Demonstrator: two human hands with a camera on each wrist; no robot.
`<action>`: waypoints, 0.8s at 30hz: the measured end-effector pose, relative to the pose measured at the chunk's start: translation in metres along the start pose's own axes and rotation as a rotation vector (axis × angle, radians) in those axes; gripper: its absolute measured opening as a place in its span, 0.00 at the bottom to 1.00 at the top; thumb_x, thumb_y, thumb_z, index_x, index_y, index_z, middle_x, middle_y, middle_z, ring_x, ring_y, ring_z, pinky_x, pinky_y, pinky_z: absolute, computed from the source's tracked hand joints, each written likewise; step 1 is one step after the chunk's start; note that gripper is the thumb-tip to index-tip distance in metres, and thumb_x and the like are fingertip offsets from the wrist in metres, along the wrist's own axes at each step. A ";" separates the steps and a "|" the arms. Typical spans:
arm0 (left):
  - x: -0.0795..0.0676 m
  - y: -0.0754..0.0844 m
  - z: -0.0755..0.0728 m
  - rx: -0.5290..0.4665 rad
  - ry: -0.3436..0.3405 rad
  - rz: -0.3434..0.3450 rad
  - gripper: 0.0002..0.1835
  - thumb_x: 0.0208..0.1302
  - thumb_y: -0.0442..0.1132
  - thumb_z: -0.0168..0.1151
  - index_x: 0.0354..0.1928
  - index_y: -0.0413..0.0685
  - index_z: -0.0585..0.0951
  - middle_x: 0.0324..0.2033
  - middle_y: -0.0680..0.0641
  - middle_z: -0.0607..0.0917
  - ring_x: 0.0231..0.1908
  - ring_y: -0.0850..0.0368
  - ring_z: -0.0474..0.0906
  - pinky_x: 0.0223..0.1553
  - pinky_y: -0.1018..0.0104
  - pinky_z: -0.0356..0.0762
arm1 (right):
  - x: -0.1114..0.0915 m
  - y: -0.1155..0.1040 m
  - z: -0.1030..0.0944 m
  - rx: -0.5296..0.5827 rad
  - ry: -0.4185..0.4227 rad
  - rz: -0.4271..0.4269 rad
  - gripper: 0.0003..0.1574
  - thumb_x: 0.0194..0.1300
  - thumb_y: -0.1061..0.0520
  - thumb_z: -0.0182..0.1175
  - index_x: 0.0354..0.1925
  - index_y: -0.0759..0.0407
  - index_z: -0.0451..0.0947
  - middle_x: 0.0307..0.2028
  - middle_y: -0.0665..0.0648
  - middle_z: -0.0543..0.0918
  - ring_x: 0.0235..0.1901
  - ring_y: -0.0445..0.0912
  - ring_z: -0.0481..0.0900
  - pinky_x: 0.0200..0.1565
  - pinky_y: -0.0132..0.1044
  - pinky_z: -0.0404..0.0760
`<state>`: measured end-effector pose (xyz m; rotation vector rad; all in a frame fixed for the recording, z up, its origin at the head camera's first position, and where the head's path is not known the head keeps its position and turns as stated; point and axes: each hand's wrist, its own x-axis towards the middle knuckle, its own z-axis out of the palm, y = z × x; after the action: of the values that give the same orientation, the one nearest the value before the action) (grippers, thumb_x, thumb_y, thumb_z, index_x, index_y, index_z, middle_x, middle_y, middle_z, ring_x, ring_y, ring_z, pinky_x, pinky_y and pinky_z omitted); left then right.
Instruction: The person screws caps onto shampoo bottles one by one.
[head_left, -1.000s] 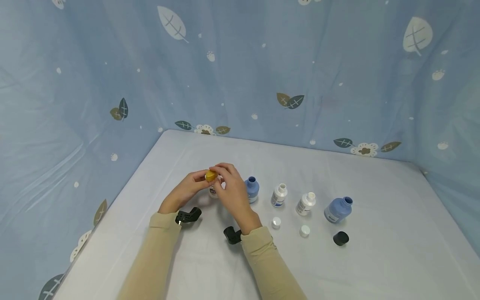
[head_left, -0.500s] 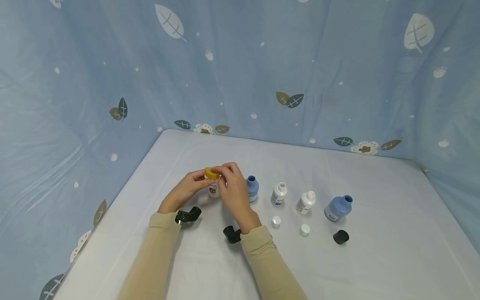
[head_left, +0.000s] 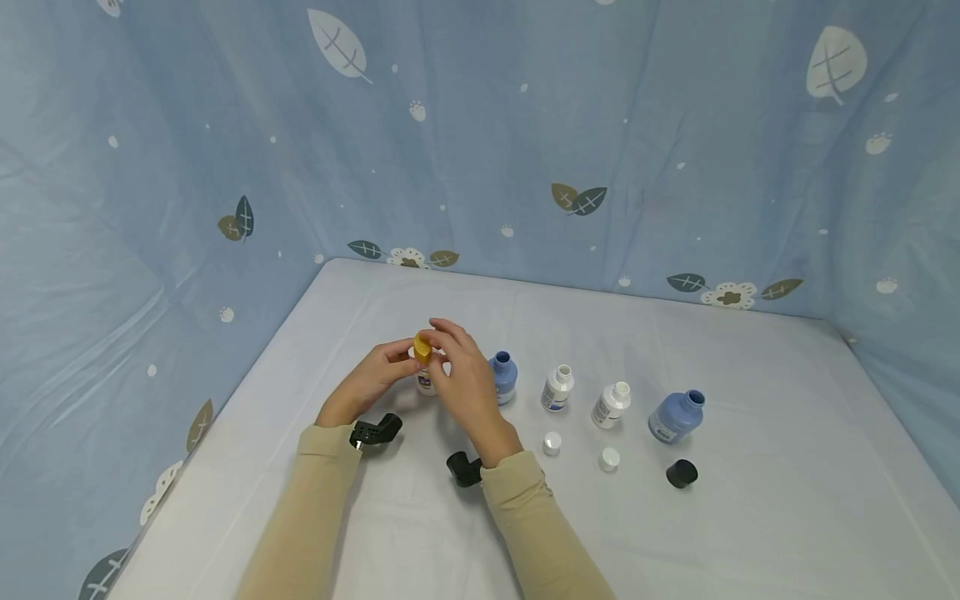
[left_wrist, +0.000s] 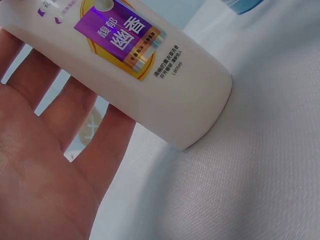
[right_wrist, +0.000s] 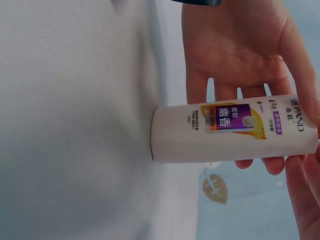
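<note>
A white body wash bottle (head_left: 425, 384) with a purple and gold label stands upright on the white cloth. My left hand (head_left: 375, 377) grips its upper part from the left; in the left wrist view the fingers pass behind the bottle (left_wrist: 150, 85). On top, my right hand (head_left: 467, 385) pinches the yellow cap (head_left: 422, 349) between thumb and fingers. The cap shows its narrow side to the head camera; whether it sits on the neck cannot be told. In the right wrist view the bottle's base (right_wrist: 165, 134) meets the cloth, and the cap is out of frame.
Right of my hands stand a blue bottle (head_left: 504, 381), two white bottles (head_left: 557, 390) and another blue bottle (head_left: 675, 417), all uncapped. Nearer me lie two white caps (head_left: 552, 443) and a black cap (head_left: 682, 474). A patterned blue curtain (head_left: 480, 150) hangs behind the table.
The yellow cap showed its narrow side, then its broad side half a second ago, and now its narrow side again. The right fingers have shifted with it; the left hand has stayed put.
</note>
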<state>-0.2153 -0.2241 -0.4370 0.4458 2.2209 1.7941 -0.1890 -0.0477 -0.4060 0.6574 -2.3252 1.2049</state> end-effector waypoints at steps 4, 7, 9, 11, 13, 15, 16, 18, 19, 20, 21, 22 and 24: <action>-0.001 0.003 0.000 -0.006 -0.004 -0.020 0.21 0.61 0.41 0.56 0.57 0.45 0.72 0.46 0.45 0.77 0.46 0.53 0.70 0.51 0.56 0.64 | -0.001 0.002 0.000 0.002 -0.037 -0.009 0.19 0.59 0.63 0.52 0.49 0.53 0.76 0.54 0.47 0.72 0.54 0.37 0.66 0.42 0.28 0.72; -0.004 0.010 0.001 -0.011 -0.007 -0.025 0.22 0.62 0.39 0.55 0.58 0.42 0.70 0.47 0.44 0.76 0.46 0.52 0.70 0.51 0.56 0.64 | -0.001 0.003 0.000 0.008 -0.060 -0.015 0.20 0.59 0.63 0.52 0.50 0.52 0.76 0.55 0.45 0.72 0.55 0.37 0.65 0.42 0.29 0.72; -0.006 0.014 0.002 -0.009 -0.009 -0.022 0.23 0.62 0.38 0.54 0.59 0.41 0.69 0.48 0.43 0.76 0.46 0.52 0.70 0.51 0.56 0.64 | -0.001 0.003 -0.001 0.007 -0.074 -0.025 0.20 0.59 0.63 0.51 0.50 0.52 0.75 0.55 0.45 0.72 0.56 0.37 0.65 0.43 0.30 0.72; -0.007 0.016 0.002 -0.004 -0.010 -0.017 0.23 0.62 0.39 0.54 0.59 0.40 0.68 0.50 0.43 0.75 0.48 0.53 0.69 0.52 0.55 0.64 | -0.001 0.003 -0.002 0.002 -0.089 -0.034 0.21 0.59 0.62 0.51 0.51 0.51 0.75 0.55 0.45 0.71 0.56 0.37 0.65 0.42 0.31 0.72; -0.005 0.012 0.001 -0.004 -0.010 -0.019 0.23 0.62 0.40 0.54 0.59 0.42 0.69 0.52 0.44 0.74 0.49 0.53 0.68 0.52 0.55 0.63 | -0.002 0.003 -0.003 -0.002 -0.104 -0.042 0.21 0.59 0.62 0.51 0.51 0.50 0.75 0.56 0.45 0.71 0.55 0.37 0.66 0.41 0.31 0.72; -0.003 0.006 0.000 -0.006 -0.004 -0.022 0.22 0.62 0.41 0.55 0.58 0.44 0.70 0.52 0.45 0.74 0.50 0.53 0.68 0.52 0.54 0.63 | -0.002 0.003 -0.003 0.001 -0.113 -0.047 0.21 0.60 0.61 0.51 0.51 0.49 0.75 0.56 0.45 0.71 0.54 0.37 0.66 0.40 0.30 0.72; -0.002 0.003 -0.001 -0.007 -0.003 -0.020 0.22 0.62 0.42 0.56 0.57 0.44 0.71 0.51 0.44 0.74 0.49 0.52 0.68 0.52 0.54 0.63 | -0.002 0.003 -0.003 0.003 -0.117 -0.046 0.20 0.60 0.61 0.51 0.51 0.49 0.75 0.56 0.45 0.71 0.53 0.37 0.67 0.39 0.30 0.72; 0.000 -0.002 -0.002 -0.010 0.002 -0.020 0.22 0.61 0.44 0.57 0.57 0.45 0.72 0.51 0.45 0.74 0.50 0.52 0.67 0.52 0.54 0.63 | -0.002 0.004 -0.003 0.010 -0.122 -0.045 0.19 0.60 0.60 0.52 0.50 0.49 0.75 0.55 0.46 0.71 0.52 0.38 0.68 0.39 0.30 0.72; 0.000 -0.003 -0.002 -0.010 0.002 -0.015 0.23 0.61 0.44 0.57 0.57 0.45 0.72 0.51 0.45 0.74 0.50 0.51 0.67 0.53 0.54 0.62 | -0.002 0.004 -0.003 0.010 -0.123 -0.042 0.18 0.60 0.59 0.52 0.50 0.49 0.75 0.55 0.46 0.71 0.52 0.38 0.68 0.39 0.30 0.72; 0.000 -0.004 -0.002 -0.011 0.000 -0.011 0.24 0.61 0.45 0.57 0.57 0.45 0.71 0.52 0.45 0.74 0.51 0.51 0.67 0.53 0.53 0.62 | -0.001 0.004 -0.003 0.012 -0.124 -0.039 0.18 0.61 0.58 0.52 0.49 0.49 0.75 0.55 0.46 0.71 0.52 0.38 0.68 0.40 0.30 0.72; 0.000 -0.004 -0.002 -0.011 -0.001 -0.009 0.24 0.60 0.45 0.57 0.58 0.45 0.71 0.53 0.45 0.74 0.52 0.51 0.66 0.54 0.52 0.61 | -0.001 0.004 -0.003 0.012 -0.124 -0.036 0.17 0.61 0.58 0.53 0.49 0.49 0.75 0.54 0.47 0.71 0.51 0.38 0.69 0.40 0.30 0.72; 0.000 -0.004 -0.002 -0.014 -0.001 -0.008 0.25 0.60 0.46 0.57 0.58 0.46 0.71 0.53 0.46 0.73 0.53 0.52 0.66 0.54 0.52 0.61 | -0.001 0.004 -0.003 0.013 -0.123 -0.033 0.17 0.61 0.57 0.53 0.49 0.49 0.75 0.54 0.47 0.70 0.51 0.38 0.69 0.40 0.30 0.72; 0.000 -0.003 -0.002 -0.017 -0.001 -0.009 0.25 0.60 0.46 0.57 0.59 0.46 0.70 0.53 0.46 0.73 0.53 0.52 0.66 0.54 0.51 0.60 | -0.001 0.004 -0.003 0.012 -0.119 -0.030 0.17 0.60 0.56 0.54 0.49 0.49 0.75 0.53 0.48 0.70 0.50 0.39 0.70 0.40 0.30 0.72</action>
<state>-0.2160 -0.2261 -0.4397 0.4316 2.2015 1.8069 -0.1900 -0.0431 -0.4076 0.7855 -2.3968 1.1974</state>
